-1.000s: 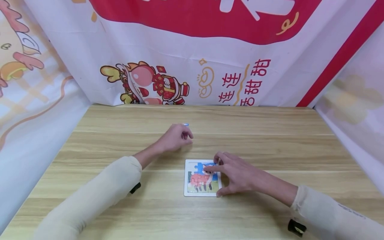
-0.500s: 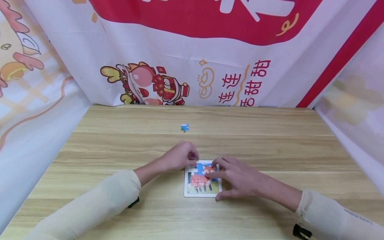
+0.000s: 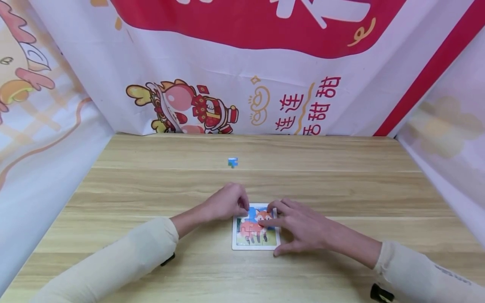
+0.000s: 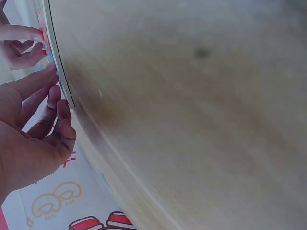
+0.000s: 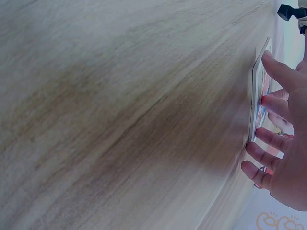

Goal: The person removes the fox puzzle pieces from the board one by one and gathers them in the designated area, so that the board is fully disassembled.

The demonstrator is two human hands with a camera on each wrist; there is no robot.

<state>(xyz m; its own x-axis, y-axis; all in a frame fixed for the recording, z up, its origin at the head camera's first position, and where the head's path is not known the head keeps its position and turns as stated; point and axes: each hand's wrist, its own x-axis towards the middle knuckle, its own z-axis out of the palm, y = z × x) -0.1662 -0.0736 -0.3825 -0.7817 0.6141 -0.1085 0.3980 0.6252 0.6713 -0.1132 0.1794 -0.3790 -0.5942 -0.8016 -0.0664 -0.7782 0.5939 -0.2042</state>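
Note:
A small jigsaw puzzle (image 3: pixel 254 232) with a fox picture lies on the table in a white frame (image 3: pixel 250 248). Over its upper left corner, my left hand (image 3: pixel 227 202) pinches a puzzle piece between thumb and forefinger; the fingers hide most of that piece. From the right side, my right hand (image 3: pixel 301 225) rests on the puzzle with its fingers spread. Its thumb (image 5: pixel 278 69) touches one edge of the frame, its forefinger presses on the fox picture, and the other fingers lie near the upper edge. A loose blue puzzle piece (image 3: pixel 233 162) lies farther back.
The wood-grain table (image 3: pixel 151 185) extends on all sides of the puzzle. A printed white and red cloth (image 3: pixel 212 59) hangs along its back edge, with more cloth at the left and right sides.
My left hand has come from beside the loose piece at the back down to the puzzle's upper left corner, uncovering that piece. My right hand has stayed on the puzzle, shifting slightly.

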